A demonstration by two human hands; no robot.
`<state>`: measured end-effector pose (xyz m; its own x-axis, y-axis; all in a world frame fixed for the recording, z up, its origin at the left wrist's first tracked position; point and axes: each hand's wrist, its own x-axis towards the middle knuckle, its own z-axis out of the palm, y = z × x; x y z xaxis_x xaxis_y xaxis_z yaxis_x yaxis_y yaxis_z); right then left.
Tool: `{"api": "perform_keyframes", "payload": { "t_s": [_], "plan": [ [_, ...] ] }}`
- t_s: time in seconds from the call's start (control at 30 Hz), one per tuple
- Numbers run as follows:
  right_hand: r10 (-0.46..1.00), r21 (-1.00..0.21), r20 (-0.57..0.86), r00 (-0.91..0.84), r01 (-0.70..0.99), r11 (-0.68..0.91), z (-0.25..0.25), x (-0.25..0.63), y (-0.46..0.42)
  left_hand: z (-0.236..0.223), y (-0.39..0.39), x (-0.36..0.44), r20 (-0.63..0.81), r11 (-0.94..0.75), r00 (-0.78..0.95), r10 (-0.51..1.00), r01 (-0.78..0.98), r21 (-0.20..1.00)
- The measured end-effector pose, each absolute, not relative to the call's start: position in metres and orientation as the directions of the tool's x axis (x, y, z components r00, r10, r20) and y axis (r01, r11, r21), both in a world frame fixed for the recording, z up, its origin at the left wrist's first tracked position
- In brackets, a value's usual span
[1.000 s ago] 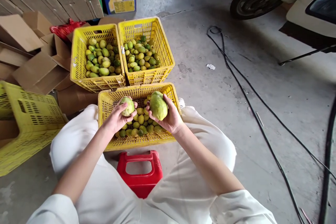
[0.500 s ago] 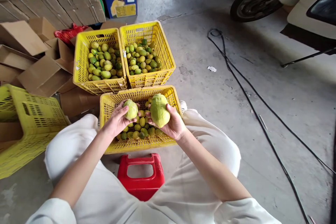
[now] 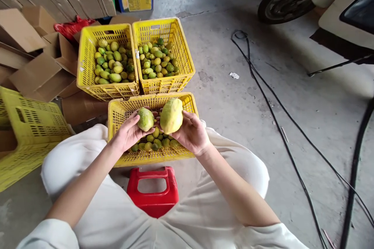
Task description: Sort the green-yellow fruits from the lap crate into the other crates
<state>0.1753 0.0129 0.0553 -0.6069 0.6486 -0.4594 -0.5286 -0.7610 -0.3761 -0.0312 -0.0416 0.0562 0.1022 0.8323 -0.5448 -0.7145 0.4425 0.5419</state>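
My left hand [image 3: 131, 127] is closed round a small green lemon [image 3: 145, 119], fingers beneath it and thumb at its side. In my right hand [image 3: 193, 132] rests a much larger, bumpy yellow-green lemon [image 3: 171, 116], held between fingers and thumb. Both fruits are side by side above the near yellow crate [image 3: 154, 158]. Several green and yellow lemons [image 3: 154, 142] lie in that crate, partly hidden by my hands.
Two yellow crates, left [image 3: 108, 90] and right [image 3: 168, 84], hold more lemons beyond the near one. A red stool [image 3: 152, 198] is between my legs. Cardboard boxes [image 3: 41, 79] and another yellow crate [image 3: 37, 124] stand left. Black cables [image 3: 276, 111] cross the floor near a vehicle wheel [image 3: 284, 0].
The larger lemon has been turned in my right hand, now showing a yellower side, and my right fingers have loosened around it. The small lemon has turned slightly in my left hand.
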Motion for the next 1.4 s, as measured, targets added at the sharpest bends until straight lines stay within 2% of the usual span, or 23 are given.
{"api": "perform_keyframes", "payload": {
  "t_s": [0.17, 0.33, 0.43, 0.57, 0.73, 0.87, 1.03, 1.2, 1.4],
  "plan": [
    [0.663, -0.382, -0.439, -0.606, -0.542, -0.749, 0.055, 0.179, 0.004, 0.053, -0.048, -0.029, -0.438, 0.393, 0.139, 0.888, -0.723, 0.568],
    [0.609, -0.402, -0.459, -0.647, -0.46, -0.792, 0.039, 0.19, -0.003, 0.051, -0.045, -0.027, -0.519, 0.453, 0.154, 0.841, -0.726, 0.518],
    [0.588, -0.361, -0.466, -0.661, -0.465, -0.808, 0.035, 0.193, -0.003, 0.049, -0.043, -0.027, -0.551, 0.491, 0.172, 0.817, -0.709, 0.506],
    [0.635, -0.374, -0.437, -0.636, -0.514, -0.772, 0.031, 0.199, -0.003, 0.044, -0.043, -0.029, -0.492, 0.46, 0.153, 0.857, -0.658, 0.596],
    [0.61, -0.402, -0.497, -0.617, -0.459, -0.792, 0.02, 0.206, -0.01, 0.043, -0.044, -0.03, -0.377, 0.438, 0.238, 0.895, -0.63, 0.642],
    [0.607, -0.438, -0.494, -0.622, -0.425, -0.792, 0.018, 0.204, -0.01, 0.04, -0.043, -0.031, -0.44, 0.438, 0.178, 0.88, -0.661, 0.609],
    [0.549, -0.347, -0.499, -0.67, -0.426, -0.836, 0.026, 0.195, -0.001, 0.038, -0.045, -0.036, -0.536, 0.477, 0.165, 0.828, -0.708, 0.52],
    [0.512, -0.28, -0.497, -0.701, -0.428, -0.859, 0.026, 0.195, 0.002, 0.034, -0.049, -0.039, -0.483, 0.445, 0.154, 0.862, -0.686, 0.576],
    [0.54, -0.326, -0.488, -0.686, -0.43, -0.842, 0.014, 0.193, -0.002, 0.027, -0.047, -0.039, -0.406, 0.426, 0.196, 0.892, -0.661, 0.617]
  ]
}}
